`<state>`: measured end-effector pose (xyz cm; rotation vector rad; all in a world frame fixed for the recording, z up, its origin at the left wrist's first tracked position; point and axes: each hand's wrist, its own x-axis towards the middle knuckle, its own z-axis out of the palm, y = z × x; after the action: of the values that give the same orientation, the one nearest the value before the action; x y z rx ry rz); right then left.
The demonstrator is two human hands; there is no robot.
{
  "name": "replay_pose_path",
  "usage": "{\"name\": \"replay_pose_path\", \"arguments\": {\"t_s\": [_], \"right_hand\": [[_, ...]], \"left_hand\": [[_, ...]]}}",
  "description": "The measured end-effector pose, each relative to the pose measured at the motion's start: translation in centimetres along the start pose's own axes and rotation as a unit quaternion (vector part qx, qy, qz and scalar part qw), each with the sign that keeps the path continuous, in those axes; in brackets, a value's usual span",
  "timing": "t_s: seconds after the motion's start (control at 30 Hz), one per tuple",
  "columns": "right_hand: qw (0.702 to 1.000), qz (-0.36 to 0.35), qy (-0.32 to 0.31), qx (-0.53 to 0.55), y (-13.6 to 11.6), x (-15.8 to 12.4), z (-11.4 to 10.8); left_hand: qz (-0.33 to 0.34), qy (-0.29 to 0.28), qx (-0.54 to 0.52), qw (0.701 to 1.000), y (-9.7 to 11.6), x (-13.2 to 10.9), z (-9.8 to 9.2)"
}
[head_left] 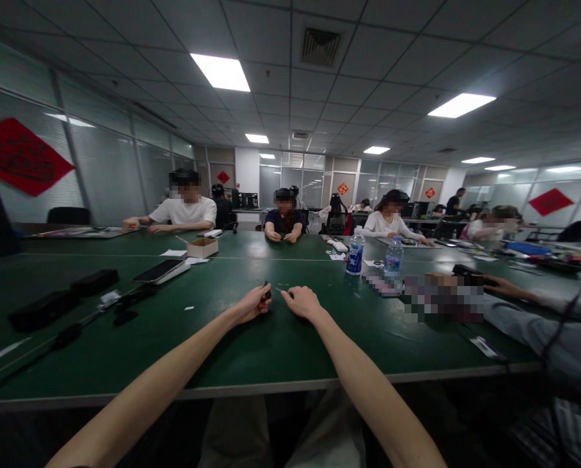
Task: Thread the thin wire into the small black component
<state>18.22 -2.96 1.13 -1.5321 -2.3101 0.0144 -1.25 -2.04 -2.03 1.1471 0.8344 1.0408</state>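
Observation:
Over the green table (212, 351), both forearms reach forward, with the hands close together in the middle. My left hand (252, 305) is closed, pinching a small black object (268, 292) between thumb and fingers; its kind is too small to tell. Just to its right, my right hand (302, 303) rests low with fingers curled and thumb drawn in. Something dark and thin shows by its fingertips, but I cannot make it out. A narrow gap separates the two hands.
Left of me lie a black phone (160, 271), an open cardboard box (203, 247) and black cases (47, 311). Two bottles, one blue-labelled bottle (355, 253) and a clear bottle (393, 257), stand ahead right. A co-worker's sleeve (524, 325) reaches in at right. Several people sit opposite.

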Motion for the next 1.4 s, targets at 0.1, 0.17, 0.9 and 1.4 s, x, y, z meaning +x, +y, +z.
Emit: {"name": "replay_pose_path", "arguments": {"t_s": [0.1,0.17,0.9,1.4], "right_hand": [[0.999,0.041,0.016,0.01,0.6,0.1,-0.3],[0.999,0.05,0.014,0.016,1.1,0.1,-0.5],[0.994,-0.094,-0.033,0.047,0.4,-0.4,-1.0],[0.996,-0.071,-0.046,0.04,0.5,-0.3,-1.0]], "left_hand": [[-0.011,-0.016,0.039,0.999,0.0,-0.1,0.4],[-0.007,-0.016,0.049,0.999,0.1,-0.3,0.6],[0.001,0.008,-0.017,1.0,0.2,-0.4,0.4],[-0.006,0.032,-0.011,0.999,0.4,-0.5,0.7]]}}
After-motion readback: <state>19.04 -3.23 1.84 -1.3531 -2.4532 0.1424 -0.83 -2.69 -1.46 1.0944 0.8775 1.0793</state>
